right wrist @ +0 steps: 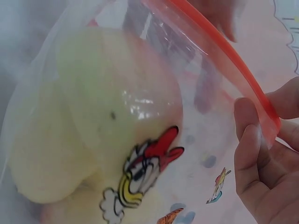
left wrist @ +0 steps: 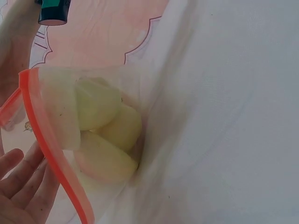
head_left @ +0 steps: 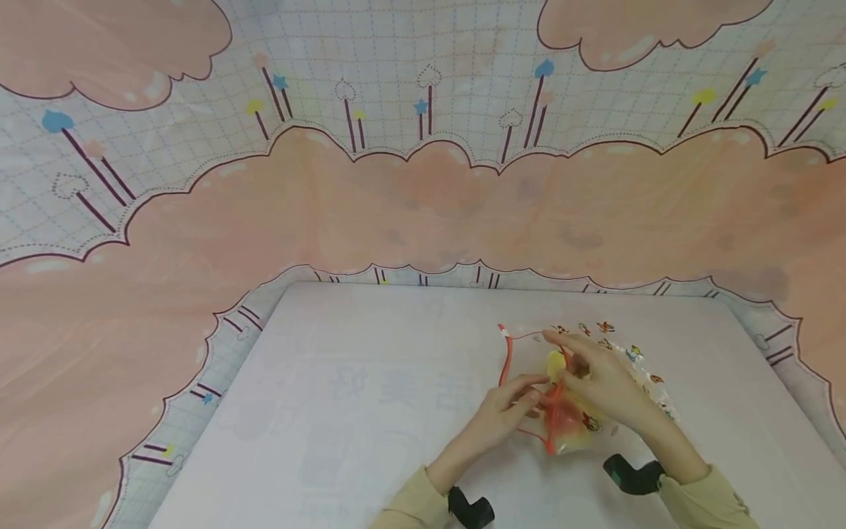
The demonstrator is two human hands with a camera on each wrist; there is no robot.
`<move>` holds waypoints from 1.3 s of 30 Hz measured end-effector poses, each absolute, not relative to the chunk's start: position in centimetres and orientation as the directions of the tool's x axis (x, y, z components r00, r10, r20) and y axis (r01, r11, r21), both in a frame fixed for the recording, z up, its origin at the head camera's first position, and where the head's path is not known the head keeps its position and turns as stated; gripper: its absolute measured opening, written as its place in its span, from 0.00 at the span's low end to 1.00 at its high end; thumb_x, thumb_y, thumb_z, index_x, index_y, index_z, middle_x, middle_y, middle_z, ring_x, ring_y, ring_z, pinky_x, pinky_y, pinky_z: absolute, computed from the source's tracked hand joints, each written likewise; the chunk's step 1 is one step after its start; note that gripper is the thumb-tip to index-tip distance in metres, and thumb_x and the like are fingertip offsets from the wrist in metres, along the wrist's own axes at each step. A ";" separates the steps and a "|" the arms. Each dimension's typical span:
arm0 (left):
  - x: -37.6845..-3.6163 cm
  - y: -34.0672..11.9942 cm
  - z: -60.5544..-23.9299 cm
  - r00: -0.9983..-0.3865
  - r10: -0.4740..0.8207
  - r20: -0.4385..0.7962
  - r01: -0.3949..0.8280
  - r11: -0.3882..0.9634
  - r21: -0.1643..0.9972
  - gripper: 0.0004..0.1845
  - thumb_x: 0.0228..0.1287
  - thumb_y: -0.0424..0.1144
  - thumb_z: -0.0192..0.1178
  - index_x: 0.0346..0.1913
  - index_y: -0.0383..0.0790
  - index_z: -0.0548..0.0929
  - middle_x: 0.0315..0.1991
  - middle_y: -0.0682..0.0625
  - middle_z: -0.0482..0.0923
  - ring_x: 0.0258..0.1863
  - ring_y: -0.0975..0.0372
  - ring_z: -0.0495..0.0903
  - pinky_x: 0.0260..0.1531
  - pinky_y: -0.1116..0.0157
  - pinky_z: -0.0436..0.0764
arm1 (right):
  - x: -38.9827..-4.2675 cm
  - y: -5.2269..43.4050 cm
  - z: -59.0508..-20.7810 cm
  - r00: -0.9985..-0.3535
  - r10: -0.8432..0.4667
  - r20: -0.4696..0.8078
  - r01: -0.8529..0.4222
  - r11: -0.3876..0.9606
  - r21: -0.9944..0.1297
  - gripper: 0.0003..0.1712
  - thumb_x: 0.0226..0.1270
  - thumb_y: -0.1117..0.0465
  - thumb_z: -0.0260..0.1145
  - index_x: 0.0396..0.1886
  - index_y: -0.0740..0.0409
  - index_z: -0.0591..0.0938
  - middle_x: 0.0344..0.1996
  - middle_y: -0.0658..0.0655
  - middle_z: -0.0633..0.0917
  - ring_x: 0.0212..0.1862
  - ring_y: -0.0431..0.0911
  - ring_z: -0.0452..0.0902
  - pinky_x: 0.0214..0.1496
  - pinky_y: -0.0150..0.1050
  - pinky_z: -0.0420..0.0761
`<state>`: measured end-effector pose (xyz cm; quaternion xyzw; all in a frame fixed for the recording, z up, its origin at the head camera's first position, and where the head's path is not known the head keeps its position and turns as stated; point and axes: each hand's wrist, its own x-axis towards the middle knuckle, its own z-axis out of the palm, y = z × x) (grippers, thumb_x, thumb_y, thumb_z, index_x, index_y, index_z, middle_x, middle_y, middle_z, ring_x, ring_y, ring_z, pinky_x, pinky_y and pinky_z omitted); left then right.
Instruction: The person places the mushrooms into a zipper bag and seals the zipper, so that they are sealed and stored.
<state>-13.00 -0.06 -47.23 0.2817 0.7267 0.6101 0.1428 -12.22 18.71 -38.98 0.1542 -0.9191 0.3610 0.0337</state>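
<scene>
1. Work surface: white mat (head_left: 370,382) laid over a pink cloud-print cloth (head_left: 396,206). A clear zip bag (head_left: 581,382) with cartoon prints lies at about 4 o'clock from the mat's centre, between both hands.
2. Contents: pale yellow-pink rounded pieces (left wrist: 105,135), at least three, bunched against the bag's closed end. What they are I cannot tell for certain.
3. Left hand (head_left: 505,411): fingers bent at the near stretch of the red zip strip (left wrist: 46,140), seemingly pinching it. In the left wrist view the palm sits at 7 o'clock of the strip with fingers relaxed; contact there is not clear.
4. Right hand (head_left: 601,386): thumb and fingers pinched on the red strip, as the right wrist view (right wrist: 254,135) shows, with the bag film held up off the contents.
5. Key relation: in the head view the strip's long axis runs roughly 11 to 5 o'clock. The contents lie just beyond the strip, inside the bag, toward 3 o'clock of the left hand and under the right. Judgement: right hand is nearer the contents.
</scene>
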 end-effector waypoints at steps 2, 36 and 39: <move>-12.9 0.0 -47.2 -0.803 0.583 0.124 0.209 0.080 0.975 0.18 0.77 0.42 0.43 0.64 0.46 0.73 0.46 0.39 0.85 0.46 0.55 0.85 0.45 0.73 0.81 | -12.2 18.6 -39.2 -0.951 -0.256 0.173 -0.305 0.693 -0.653 0.33 0.57 0.72 0.65 0.64 0.53 0.74 0.42 0.56 0.79 0.28 0.37 0.67 0.24 0.28 0.72; -12.3 -1.4 -47.7 -0.838 0.542 0.064 0.105 0.046 0.993 0.23 0.79 0.49 0.34 0.61 0.40 0.73 0.45 0.34 0.84 0.46 0.46 0.84 0.46 0.60 0.84 | -11.8 16.9 -41.9 -0.930 -0.344 0.131 -0.319 0.575 -0.753 0.35 0.58 0.74 0.63 0.66 0.53 0.72 0.55 0.62 0.76 0.29 0.35 0.67 0.25 0.28 0.73; -12.0 -2.0 -46.5 -0.842 0.536 0.063 0.091 0.026 0.995 0.23 0.79 0.44 0.35 0.61 0.31 0.72 0.45 0.29 0.82 0.47 0.40 0.82 0.49 0.53 0.82 | -11.6 16.8 -42.0 -0.936 -0.338 0.098 -0.291 0.589 -0.754 0.34 0.59 0.71 0.64 0.67 0.50 0.71 0.55 0.59 0.76 0.30 0.36 0.68 0.25 0.29 0.74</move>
